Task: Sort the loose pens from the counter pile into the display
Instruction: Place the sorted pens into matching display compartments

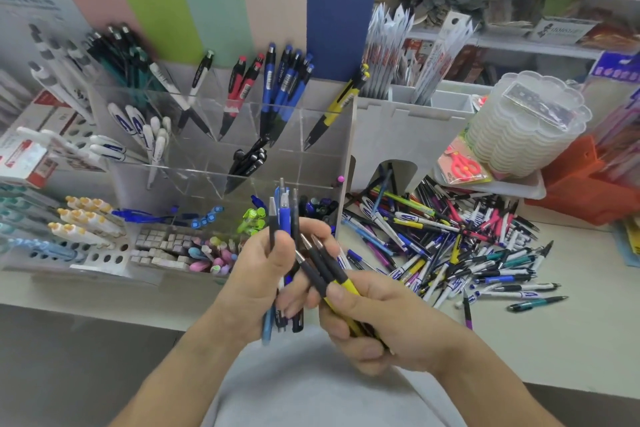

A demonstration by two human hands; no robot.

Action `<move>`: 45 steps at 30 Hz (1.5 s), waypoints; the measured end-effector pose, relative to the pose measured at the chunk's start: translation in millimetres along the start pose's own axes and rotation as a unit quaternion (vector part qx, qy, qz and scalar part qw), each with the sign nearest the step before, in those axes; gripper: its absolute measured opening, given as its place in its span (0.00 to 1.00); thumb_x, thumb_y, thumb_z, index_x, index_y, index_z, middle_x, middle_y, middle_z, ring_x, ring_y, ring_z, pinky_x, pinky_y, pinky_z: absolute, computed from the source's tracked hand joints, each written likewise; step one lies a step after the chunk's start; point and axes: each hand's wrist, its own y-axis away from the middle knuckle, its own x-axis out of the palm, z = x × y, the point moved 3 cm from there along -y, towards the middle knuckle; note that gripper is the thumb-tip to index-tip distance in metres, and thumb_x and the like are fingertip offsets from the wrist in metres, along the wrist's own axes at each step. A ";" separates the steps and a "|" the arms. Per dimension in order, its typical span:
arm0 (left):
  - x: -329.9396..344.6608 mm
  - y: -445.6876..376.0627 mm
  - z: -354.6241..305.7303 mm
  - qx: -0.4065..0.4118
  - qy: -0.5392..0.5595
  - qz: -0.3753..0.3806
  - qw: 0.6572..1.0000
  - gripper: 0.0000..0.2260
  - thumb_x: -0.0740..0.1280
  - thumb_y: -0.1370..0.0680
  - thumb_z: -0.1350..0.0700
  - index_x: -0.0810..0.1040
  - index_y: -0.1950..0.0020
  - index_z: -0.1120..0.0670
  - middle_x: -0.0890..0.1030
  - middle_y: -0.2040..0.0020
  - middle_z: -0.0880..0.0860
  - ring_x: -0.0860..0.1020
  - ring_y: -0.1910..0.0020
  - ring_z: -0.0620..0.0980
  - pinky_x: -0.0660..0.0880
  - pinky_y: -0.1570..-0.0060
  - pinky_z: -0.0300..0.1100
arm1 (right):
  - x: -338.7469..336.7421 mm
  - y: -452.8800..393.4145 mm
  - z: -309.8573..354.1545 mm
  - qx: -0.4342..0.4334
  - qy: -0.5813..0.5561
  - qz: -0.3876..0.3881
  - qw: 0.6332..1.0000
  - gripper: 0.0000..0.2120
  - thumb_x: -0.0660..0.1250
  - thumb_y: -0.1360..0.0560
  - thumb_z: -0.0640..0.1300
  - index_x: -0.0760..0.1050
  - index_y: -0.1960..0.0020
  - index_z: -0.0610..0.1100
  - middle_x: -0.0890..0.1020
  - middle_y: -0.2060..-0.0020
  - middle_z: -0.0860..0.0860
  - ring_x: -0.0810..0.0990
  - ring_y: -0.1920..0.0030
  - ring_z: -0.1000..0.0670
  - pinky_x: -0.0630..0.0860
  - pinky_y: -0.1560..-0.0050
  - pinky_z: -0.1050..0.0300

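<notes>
My left hand (258, 279) grips an upright bundle of blue and black pens (283, 215) in front of the clear acrylic display (325, 135). Beside it, my right hand (377, 326) holds a few yellow pens with black grips (320, 262), their tips pointing up and left toward the left-hand bundle. The loose pen pile (450, 246) lies spread on the white counter (554, 340) to the right of my hands. The display's compartments hold sorted pens: blue ones (287, 87), red ones (242, 87), a yellow pair (337, 107) and black ones (247, 161).
A white rack with holes (100, 255) and orange-capped pens stands at the left. A stack of clear scalloped trays (526, 121) and packaged pink scissors (462, 165) sit behind the pile. A grey cardboard stand (408, 128) is right of the display. Shelves run along the back.
</notes>
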 end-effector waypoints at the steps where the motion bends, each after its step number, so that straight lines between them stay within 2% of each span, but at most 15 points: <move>1: -0.7 -1.8 -1.4 0.002 -0.026 -0.042 0.999 0.27 0.78 0.31 0.45 0.75 0.48 0.65 0.77 0.72 0.53 0.71 0.81 0.43 0.68 0.79 0.36 | -0.6 -0.8 3.5 0.005 -0.004 -0.007 1.000 0.12 0.65 0.19 0.49 0.74 0.41 0.43 0.73 0.63 0.48 0.66 0.74 0.56 0.64 0.77 0.66; 5: -3.7 -9.7 -6.5 0.024 -0.026 -0.211 0.977 0.08 0.76 0.29 0.64 0.77 0.57 0.61 0.66 0.77 0.55 0.63 0.82 0.47 0.65 0.81 0.37 | -8.5 -2.4 27.1 -0.036 0.027 -0.110 0.993 0.18 0.69 0.23 0.43 0.68 0.38 0.37 0.78 0.63 0.43 0.72 0.76 0.53 0.67 0.79 0.63; 8: -6.2 -14.0 -19.8 0.106 -0.032 -0.276 0.955 0.04 0.71 0.27 0.62 0.77 0.57 0.59 0.65 0.76 0.52 0.64 0.79 0.48 0.68 0.77 0.40 | -10.1 -7.8 49.7 -0.103 -0.022 -0.200 0.974 0.16 0.68 0.27 0.43 0.74 0.43 0.35 0.81 0.62 0.42 0.76 0.72 0.51 0.72 0.77 0.63; 13: 5.9 -24.6 -39.3 0.183 -0.061 -0.287 0.938 0.05 0.70 0.25 0.60 0.76 0.55 0.60 0.68 0.76 0.52 0.67 0.78 0.48 0.70 0.73 0.41 | 0.7 -28.7 78.4 -0.230 -0.026 -0.275 0.933 0.18 0.67 0.26 0.51 0.77 0.45 0.37 0.81 0.65 0.44 0.79 0.69 0.48 0.77 0.73 0.59; 18: 0.1 -35.7 -56.3 0.177 -0.097 -0.277 0.939 0.15 0.70 0.26 0.51 0.79 0.47 0.61 0.70 0.74 0.53 0.68 0.76 0.49 0.72 0.70 0.41 | -5.4 -23.3 119.9 -0.325 0.082 -0.300 0.893 0.07 0.68 0.21 0.47 0.80 0.55 0.45 0.79 0.68 0.43 0.76 0.71 0.46 0.74 0.73 0.59; 20: -9.7 -39.1 -56.9 0.145 -0.101 -0.283 0.943 0.17 0.69 0.26 0.48 0.79 0.44 0.58 0.75 0.71 0.53 0.69 0.75 0.49 0.73 0.69 0.41 | -15.2 -12.9 144.7 -0.378 0.105 -0.335 0.857 0.07 0.67 0.19 0.46 0.79 0.54 0.45 0.79 0.69 0.44 0.75 0.71 0.47 0.74 0.71 0.58; 23: -13.5 -41.9 -49.3 0.056 -0.028 -0.234 0.970 0.17 0.68 0.26 0.51 0.77 0.42 0.60 0.76 0.63 0.55 0.69 0.75 0.47 0.72 0.73 0.40 | -21.8 2.9 185.5 -0.454 0.244 -0.403 0.756 0.06 0.67 0.18 0.44 0.77 0.51 0.41 0.81 0.70 0.46 0.78 0.72 0.46 0.75 0.70 0.57; 27: -2.2 -38.0 -35.8 -0.030 0.080 -0.153 0.984 0.17 0.65 0.24 0.57 0.76 0.38 0.63 0.73 0.62 0.55 0.69 0.71 0.49 0.73 0.71 0.41 | -17.7 -16.2 211.2 -0.364 0.491 -0.403 0.681 0.03 0.71 0.21 0.43 0.78 0.53 0.44 0.83 0.68 0.48 0.80 0.74 0.53 0.76 0.73 0.61; 30: 4.9 -35.2 -29.3 -0.057 0.119 -0.130 0.983 0.17 0.64 0.22 0.60 0.75 0.35 0.64 0.73 0.62 0.55 0.70 0.70 0.49 0.74 0.69 0.42 | -22.3 -42.9 213.4 -0.345 0.556 -0.413 0.634 0.09 0.75 0.26 0.43 0.78 0.48 0.46 0.83 0.59 0.52 0.82 0.64 0.52 0.81 0.59 0.52; 31: 6.5 -34.2 -27.6 -0.063 0.131 -0.125 0.981 0.17 0.64 0.22 0.60 0.75 0.34 0.64 0.73 0.62 0.55 0.70 0.70 0.50 0.74 0.69 0.42 | -24.6 -49.0 212.2 -0.357 0.565 -0.432 0.606 0.13 0.77 0.28 0.44 0.77 0.46 0.46 0.82 0.55 0.52 0.80 0.59 0.53 0.80 0.52 0.55; 33: 7.6 -31.2 -26.5 -0.072 0.152 -0.121 0.978 0.17 0.64 0.21 0.60 0.74 0.33 0.64 0.73 0.61 0.56 0.72 0.68 0.50 0.76 0.67 0.44 | -25.3 -54.4 204.6 -0.396 0.545 -0.475 0.567 0.22 0.79 0.31 0.45 0.74 0.42 0.43 0.76 0.48 0.50 0.72 0.52 0.57 0.70 0.47 0.71; 34: 7.4 -29.5 -26.7 -0.076 0.161 -0.120 0.977 0.17 0.64 0.22 0.60 0.75 0.34 0.64 0.74 0.60 0.56 0.73 0.68 0.51 0.77 0.66 0.44 | -24.1 -55.7 197.6 -0.420 0.517 -0.487 0.565 0.25 0.80 0.31 0.45 0.72 0.40 0.42 0.74 0.46 0.48 0.70 0.51 0.58 0.67 0.46 0.73; 37: 5.7 -24.7 -27.3 -0.085 0.192 -0.115 0.971 0.16 0.63 0.21 0.60 0.76 0.34 0.63 0.75 0.59 0.58 0.75 0.66 0.53 0.79 0.64 0.47 | -23.9 -60.0 175.5 -0.470 0.416 -0.493 0.603 0.22 0.75 0.25 0.43 0.67 0.38 0.43 0.74 0.44 0.47 0.75 0.47 0.54 0.75 0.45 0.62; 39: 4.3 -22.1 -26.9 -0.091 0.206 -0.108 0.968 0.16 0.62 0.21 0.60 0.76 0.34 0.64 0.75 0.59 0.58 0.75 0.67 0.54 0.78 0.65 0.48 | -25.3 -60.1 172.3 -0.474 0.392 -0.483 0.623 0.20 0.74 0.24 0.40 0.66 0.39 0.46 0.76 0.47 0.48 0.78 0.49 0.54 0.78 0.50 0.60; 45: 3.8 -17.6 -22.9 -0.101 0.214 -0.087 0.968 0.12 0.66 0.22 0.62 0.80 0.40 0.62 0.74 0.60 0.59 0.75 0.67 0.55 0.77 0.64 0.49 | -20.7 -43.9 201.8 -0.432 0.479 -0.458 0.612 0.18 0.79 0.29 0.42 0.71 0.47 0.48 0.82 0.60 0.52 0.81 0.62 0.56 0.80 0.58 0.60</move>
